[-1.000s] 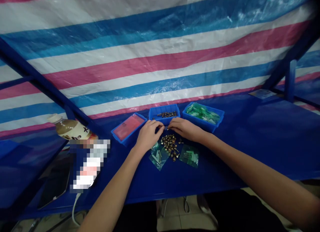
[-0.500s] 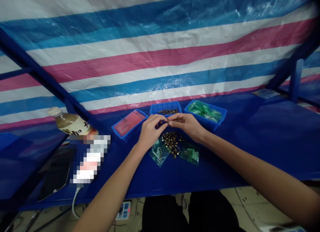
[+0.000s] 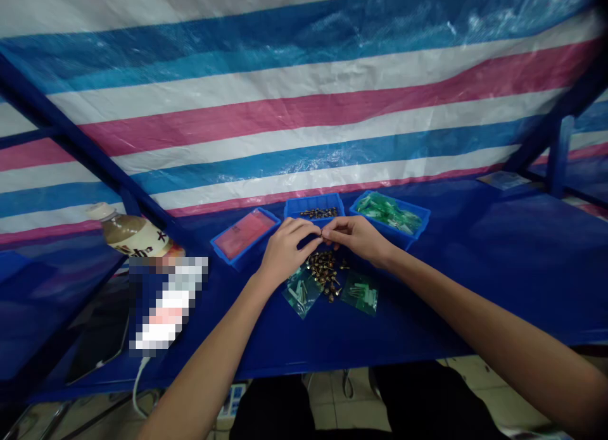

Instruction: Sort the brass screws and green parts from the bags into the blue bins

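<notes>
My left hand (image 3: 286, 249) and my right hand (image 3: 357, 238) meet fingertip to fingertip above the table. Pinched between them is a small brass-coloured screw (image 3: 322, 235), mostly covered by the fingers. Just below lies a loose pile of brass-coloured screws (image 3: 325, 270) with wide heads. A clear bag (image 3: 301, 295) of pale plugs and screws rests at the pile's left, partly beneath it. To the pile's right is a greenish bag (image 3: 361, 294) with similar contents. Behind my hands, a blue bin (image 3: 297, 207) holds more screws.
A blue bin (image 3: 234, 261) with flat red packets stands at the left, another blue bin (image 3: 418, 207) with green bags at the right. Farther left are a drink bottle (image 3: 135, 234), a dark tablet-like device (image 3: 102, 332) and a white cable (image 3: 137, 383). Striped sheeting (image 3: 304, 117) hangs behind.
My fingertips have shifted slightly right and down, still pinched together, and the small screw shows less. My legs have moved apart under the table.
</notes>
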The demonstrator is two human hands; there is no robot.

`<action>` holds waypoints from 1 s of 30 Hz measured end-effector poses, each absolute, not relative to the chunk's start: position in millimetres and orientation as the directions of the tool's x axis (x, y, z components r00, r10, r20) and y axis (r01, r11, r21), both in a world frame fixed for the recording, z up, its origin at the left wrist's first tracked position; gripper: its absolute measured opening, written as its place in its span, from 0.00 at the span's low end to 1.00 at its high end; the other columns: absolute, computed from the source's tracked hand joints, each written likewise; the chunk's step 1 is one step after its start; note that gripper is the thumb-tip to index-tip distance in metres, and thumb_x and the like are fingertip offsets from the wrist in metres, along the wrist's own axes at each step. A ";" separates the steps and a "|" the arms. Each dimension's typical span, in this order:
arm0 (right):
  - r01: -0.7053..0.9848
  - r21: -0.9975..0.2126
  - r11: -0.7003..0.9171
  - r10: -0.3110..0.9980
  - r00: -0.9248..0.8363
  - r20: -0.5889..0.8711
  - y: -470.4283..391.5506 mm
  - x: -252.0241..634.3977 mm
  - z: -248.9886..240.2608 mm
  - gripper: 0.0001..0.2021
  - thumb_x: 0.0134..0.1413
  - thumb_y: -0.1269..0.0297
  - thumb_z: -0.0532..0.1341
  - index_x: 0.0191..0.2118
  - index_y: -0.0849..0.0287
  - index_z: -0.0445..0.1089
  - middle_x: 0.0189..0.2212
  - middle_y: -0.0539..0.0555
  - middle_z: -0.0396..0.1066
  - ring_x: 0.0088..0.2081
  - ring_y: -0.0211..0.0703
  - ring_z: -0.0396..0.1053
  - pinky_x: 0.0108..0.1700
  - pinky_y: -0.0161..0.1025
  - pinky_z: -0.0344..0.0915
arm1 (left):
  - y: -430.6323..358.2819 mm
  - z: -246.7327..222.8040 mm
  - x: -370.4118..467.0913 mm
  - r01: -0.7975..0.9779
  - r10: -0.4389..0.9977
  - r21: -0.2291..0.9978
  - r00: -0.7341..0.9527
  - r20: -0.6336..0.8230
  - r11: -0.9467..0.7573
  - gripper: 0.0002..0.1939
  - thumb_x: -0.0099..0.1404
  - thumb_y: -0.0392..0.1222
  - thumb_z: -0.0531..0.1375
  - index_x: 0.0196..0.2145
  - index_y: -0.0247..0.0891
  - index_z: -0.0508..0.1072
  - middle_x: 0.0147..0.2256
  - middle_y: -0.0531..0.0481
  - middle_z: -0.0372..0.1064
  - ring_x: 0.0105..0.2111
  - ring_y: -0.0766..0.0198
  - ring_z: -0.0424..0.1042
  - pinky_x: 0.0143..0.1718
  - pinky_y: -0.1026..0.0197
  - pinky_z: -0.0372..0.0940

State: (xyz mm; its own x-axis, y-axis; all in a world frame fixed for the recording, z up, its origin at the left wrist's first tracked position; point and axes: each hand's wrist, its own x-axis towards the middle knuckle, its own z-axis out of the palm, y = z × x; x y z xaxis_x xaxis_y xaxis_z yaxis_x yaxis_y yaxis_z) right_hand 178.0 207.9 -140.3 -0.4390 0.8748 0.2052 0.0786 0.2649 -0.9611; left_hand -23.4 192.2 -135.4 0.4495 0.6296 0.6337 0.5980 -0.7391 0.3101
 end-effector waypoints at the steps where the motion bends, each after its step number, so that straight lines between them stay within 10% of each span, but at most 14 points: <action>1: 0.083 -0.961 0.265 0.874 -0.441 0.203 208.1 178.3 -140.1 0.10 0.53 0.56 0.64 0.33 0.59 0.74 0.29 0.52 0.73 0.31 0.39 0.69 0.33 0.38 0.67 | 192.7 -135.9 -23.4 0.593 0.625 0.309 0.449 0.639 -0.743 0.05 0.67 0.43 0.59 0.40 0.42 0.72 0.40 0.50 0.73 0.41 0.61 0.69 0.43 0.55 0.65; 19: 0.175 -0.935 0.308 0.865 -0.460 0.199 206.2 174.8 -143.6 0.10 0.58 0.57 0.60 0.34 0.59 0.71 0.25 0.51 0.71 0.26 0.38 0.69 0.31 0.38 0.68 | 192.5 -140.2 -20.9 0.621 0.658 0.332 0.416 0.628 -0.710 0.05 0.64 0.42 0.62 0.36 0.39 0.71 0.35 0.51 0.72 0.39 0.61 0.68 0.39 0.59 0.65; 30: 0.707 -0.463 0.535 0.776 -0.194 0.600 221.5 188.9 -140.5 0.17 0.63 0.62 0.55 0.54 0.59 0.71 0.37 0.57 0.77 0.34 0.46 0.73 0.38 0.41 0.65 | 191.8 -137.8 -21.3 0.740 0.772 0.338 0.370 0.517 -0.581 0.08 0.68 0.38 0.56 0.46 0.41 0.67 0.38 0.51 0.71 0.42 0.59 0.68 0.43 0.56 0.65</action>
